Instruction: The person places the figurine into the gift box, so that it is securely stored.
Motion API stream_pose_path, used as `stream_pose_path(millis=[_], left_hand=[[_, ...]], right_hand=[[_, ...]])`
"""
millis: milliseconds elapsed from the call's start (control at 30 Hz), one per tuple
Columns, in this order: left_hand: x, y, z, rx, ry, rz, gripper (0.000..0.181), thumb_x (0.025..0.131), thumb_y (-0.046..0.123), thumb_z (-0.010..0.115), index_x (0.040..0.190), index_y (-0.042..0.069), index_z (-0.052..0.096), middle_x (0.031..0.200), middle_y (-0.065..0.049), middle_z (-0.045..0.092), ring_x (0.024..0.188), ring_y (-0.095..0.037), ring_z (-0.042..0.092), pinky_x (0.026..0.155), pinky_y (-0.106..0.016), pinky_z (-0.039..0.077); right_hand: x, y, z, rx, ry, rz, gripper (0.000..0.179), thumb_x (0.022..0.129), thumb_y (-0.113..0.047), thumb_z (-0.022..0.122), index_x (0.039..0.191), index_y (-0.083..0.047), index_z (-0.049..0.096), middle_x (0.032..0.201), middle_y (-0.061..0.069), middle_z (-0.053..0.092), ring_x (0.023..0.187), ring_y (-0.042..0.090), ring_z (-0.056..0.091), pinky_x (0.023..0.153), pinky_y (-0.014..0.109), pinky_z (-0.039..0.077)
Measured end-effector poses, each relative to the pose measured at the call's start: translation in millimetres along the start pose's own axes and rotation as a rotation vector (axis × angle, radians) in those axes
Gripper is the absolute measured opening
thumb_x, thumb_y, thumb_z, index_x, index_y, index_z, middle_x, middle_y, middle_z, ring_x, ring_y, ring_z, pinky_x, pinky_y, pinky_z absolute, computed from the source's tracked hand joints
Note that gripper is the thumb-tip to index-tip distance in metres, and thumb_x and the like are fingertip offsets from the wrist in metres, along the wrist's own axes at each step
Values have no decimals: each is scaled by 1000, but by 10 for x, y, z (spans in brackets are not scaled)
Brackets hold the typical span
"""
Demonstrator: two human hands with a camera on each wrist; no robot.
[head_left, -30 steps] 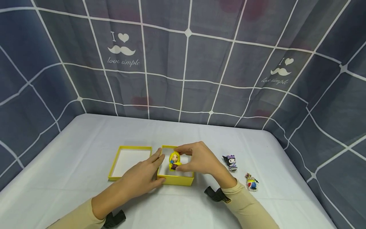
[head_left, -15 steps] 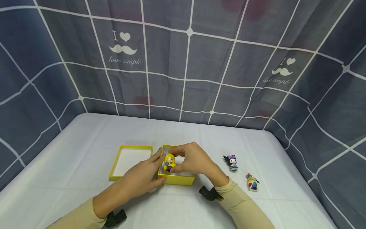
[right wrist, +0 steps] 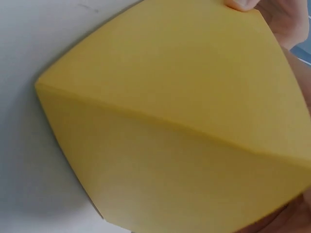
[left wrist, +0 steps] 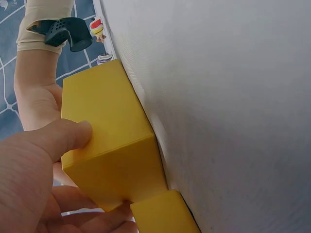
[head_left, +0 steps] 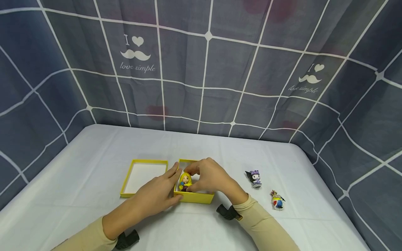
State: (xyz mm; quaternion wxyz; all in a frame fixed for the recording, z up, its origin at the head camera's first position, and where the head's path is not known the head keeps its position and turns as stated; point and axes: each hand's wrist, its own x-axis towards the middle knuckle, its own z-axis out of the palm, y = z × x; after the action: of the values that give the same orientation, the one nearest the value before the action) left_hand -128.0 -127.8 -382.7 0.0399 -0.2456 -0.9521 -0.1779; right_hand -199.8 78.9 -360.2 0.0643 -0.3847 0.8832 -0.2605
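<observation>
While the left hand (head_left: 157,192) grips the yellow box (head_left: 197,198) in the head view, the right hand (head_left: 211,176) arches over it, pinching the yellow-haired figurine (head_left: 185,180) inside. Left wrist view: thumb (left wrist: 70,134) on one wall, fingers (left wrist: 73,200) around the corner. Right wrist view: box walls hide the figurine.

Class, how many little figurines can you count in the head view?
3: the yellow-haired figurine in the right hand; the purple-and-black figurine right of the yellow box; the red-and-blue figurine farther right. The hand may hide others.

A yellow box (right wrist: 165,109) on a white surface (right wrist: 29,165) fills most of the view, a fingertip (right wrist: 241,4) touching one side
</observation>
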Motion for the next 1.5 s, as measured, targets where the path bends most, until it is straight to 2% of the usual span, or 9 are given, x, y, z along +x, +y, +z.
stream_pose_path(millis=[200, 300, 433, 500, 667, 933, 1100, 1333, 1500], left_hand=[[1, 7, 0, 2, -4, -1, 81, 84, 41, 75, 145, -2, 43, 155, -19, 31, 88, -20, 68, 79, -32, 54], [2, 9, -2, 1, -2, 7, 80, 84, 41, 75, 144, -2, 44, 154, -20, 31, 88, -20, 68, 77, -32, 54], [2, 8, -2, 4, 5, 15, 79, 84, 41, 75, 144, -2, 45, 154, -20, 32, 79, -14, 64, 73, -30, 54], [2, 6, -1, 0, 4, 16, 79, 84, 40, 75, 144, -2, 44, 154, -20, 32, 67, -9, 60, 71, -28, 52], [0, 4, 2, -14, -2, 14, 79, 84, 38, 75, 144, -2, 44, 155, -20, 30, 43, -4, 39, 64, -23, 47], [2, 11, -5, -3, -5, 11, 79, 85, 40, 75, 144, -2, 44, 154, -21, 30, 42, -3, 38, 61, -22, 46], [4, 19, -3, 5, -3, 8, 80, 84, 41, 75, 144, -3, 44, 154, -21, 31, 50, -3, 45, 66, -24, 50], [-3, 27, -10, 18, -3, 7, 80, 84, 41, 75, 144, -3, 44, 153, -21, 32, 61, -6, 56, 70, -27, 53], [-1, 27, -11, 25, -6, 6, 80, 85, 41, 74, 144, -4, 44, 154, -21, 31, 60, -5, 54, 69, -26, 52]], right_hand=[[51, 13, 66, -57, -33, -1, 35, 67, -21, 86, 99, -28, 75, 92, -21, 69, 91, 4, 66, 80, 26, 51], [78, 23, 90, -98, -49, -30, 32, 68, -21, 86, 98, -27, 75, 88, -22, 69, 90, 2, 65, 87, 30, 48], [104, 19, 107, -147, -64, -75, 31, 69, -21, 87, 98, -27, 75, 86, -22, 69, 88, 0, 65, 93, 36, 44], [112, 11, 108, -153, -67, -85, 31, 69, -21, 87, 97, -27, 75, 86, -22, 69, 88, 0, 65, 93, 37, 44], [121, 12, 101, -133, -78, -77, 33, 70, -21, 86, 100, -27, 76, 87, -23, 69, 87, -2, 64, 95, 38, 44], [138, 45, 75, -78, -125, -74, 39, 72, -19, 87, 109, -24, 75, 97, -21, 70, 89, -3, 63, 90, 30, 47], [123, 50, 55, -69, -147, -97, 37, 73, -17, 87, 108, -22, 76, 98, -19, 70, 90, -3, 64, 85, 24, 49], [72, 32, 17, -89, -133, -82, 35, 76, -21, 84, 110, -19, 76, 104, -12, 71, 92, 1, 65, 82, 22, 50], [38, 45, 7, -84, -128, -80, 32, 79, -25, 82, 110, -17, 76, 104, -10, 71, 94, 3, 65, 82, 22, 50]])
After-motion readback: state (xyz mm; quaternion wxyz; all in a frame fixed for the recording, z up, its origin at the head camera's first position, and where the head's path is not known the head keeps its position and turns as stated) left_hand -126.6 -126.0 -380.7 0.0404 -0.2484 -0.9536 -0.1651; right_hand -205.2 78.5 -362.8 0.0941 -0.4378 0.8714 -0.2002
